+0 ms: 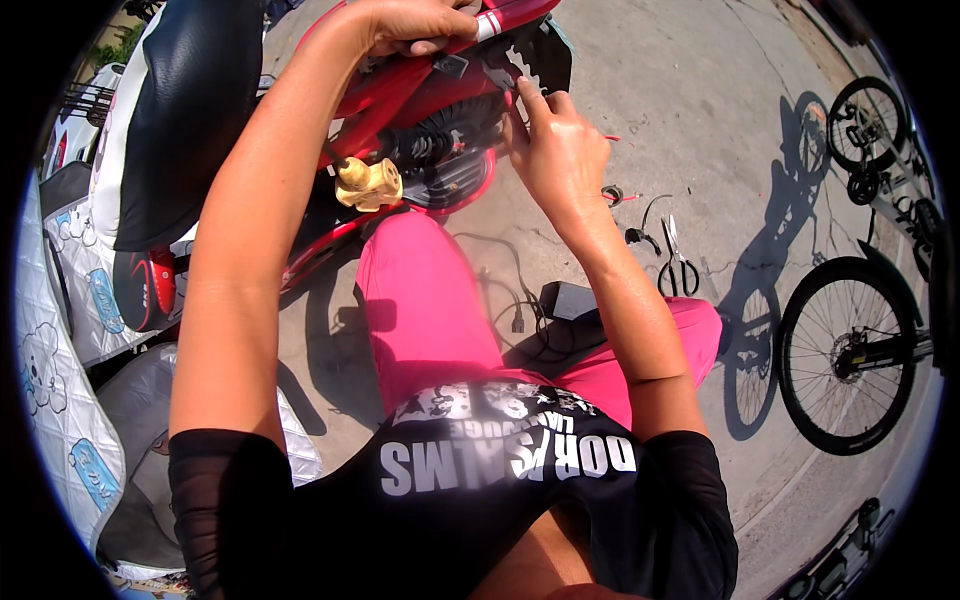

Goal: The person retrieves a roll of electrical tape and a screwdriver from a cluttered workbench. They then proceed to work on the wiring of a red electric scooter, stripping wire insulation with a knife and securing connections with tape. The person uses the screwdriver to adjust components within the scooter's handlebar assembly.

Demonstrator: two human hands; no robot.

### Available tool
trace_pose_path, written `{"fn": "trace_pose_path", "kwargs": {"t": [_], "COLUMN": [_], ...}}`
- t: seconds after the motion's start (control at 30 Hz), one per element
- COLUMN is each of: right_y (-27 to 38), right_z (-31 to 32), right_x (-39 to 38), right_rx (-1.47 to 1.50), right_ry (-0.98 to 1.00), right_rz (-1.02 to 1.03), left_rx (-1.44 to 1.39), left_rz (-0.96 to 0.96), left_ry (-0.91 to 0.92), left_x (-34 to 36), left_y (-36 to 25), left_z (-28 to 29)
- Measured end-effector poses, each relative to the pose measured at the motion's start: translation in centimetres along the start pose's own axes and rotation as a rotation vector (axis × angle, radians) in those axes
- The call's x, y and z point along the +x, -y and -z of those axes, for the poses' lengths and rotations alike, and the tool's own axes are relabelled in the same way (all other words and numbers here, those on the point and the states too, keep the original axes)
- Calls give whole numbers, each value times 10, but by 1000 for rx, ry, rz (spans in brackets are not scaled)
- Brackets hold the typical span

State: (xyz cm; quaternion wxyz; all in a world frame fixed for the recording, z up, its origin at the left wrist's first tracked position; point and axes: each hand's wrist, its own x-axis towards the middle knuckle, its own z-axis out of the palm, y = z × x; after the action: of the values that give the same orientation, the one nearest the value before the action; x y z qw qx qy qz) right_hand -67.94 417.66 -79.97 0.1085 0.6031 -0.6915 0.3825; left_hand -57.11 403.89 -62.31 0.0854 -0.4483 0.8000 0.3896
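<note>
Could nick the right hand (pixel 562 148), with index finger (pixel 534 102) extended and perhaps touching, by slipping along the jagged pale edge (pixel 524 68) of the red scooter (pixel 398 104) beyond the knees (pixel 408 240), with left hand (pixel 422 22) apart, curled around the white-striped tube (pixel 522 13).

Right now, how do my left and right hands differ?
Pose: your left hand is curled at the red bar, while your right hand has its index finger extended beside a pale jagged edge.
Place: your left hand sits higher and further left in view than your right hand.
Both are bare and up at the red vehicle.
</note>
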Motion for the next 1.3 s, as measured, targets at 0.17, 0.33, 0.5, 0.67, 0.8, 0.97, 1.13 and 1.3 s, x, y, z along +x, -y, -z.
{"fn": "trace_pose_path", "kwargs": {"t": [0.17,0.33,0.5,0.67,0.8,0.97,1.13,1.3], "right_y": [2,-17,-8,1,4,1,0,4], "right_z": [-1,-3,-32,-37,-12,-17,-14,-8], "right_x": [-1,14,-11,-23,-19,-14,-11,-6], "right_rx": [-53,1981,2837,1236,412,312,255,265], "right_ry": [14,718,780,185,68,30,12,31], "right_rz": [27,-1134,-1163,-567,-248,-196,-161,-160], "left_rx": [-104,-240,-40,116,244,301,210,216], "left_rz": [-198,-248,-102,-156,-233,-192,-115,-151], "left_ry": [19,30,9,95,4,11,15,-18], "left_x": [20,24,15,14,16,11,10,19], "left_y": [26,37,16,8,15,6,3,17], "left_z": [0,-1,1,10,8,7,5,8]}}
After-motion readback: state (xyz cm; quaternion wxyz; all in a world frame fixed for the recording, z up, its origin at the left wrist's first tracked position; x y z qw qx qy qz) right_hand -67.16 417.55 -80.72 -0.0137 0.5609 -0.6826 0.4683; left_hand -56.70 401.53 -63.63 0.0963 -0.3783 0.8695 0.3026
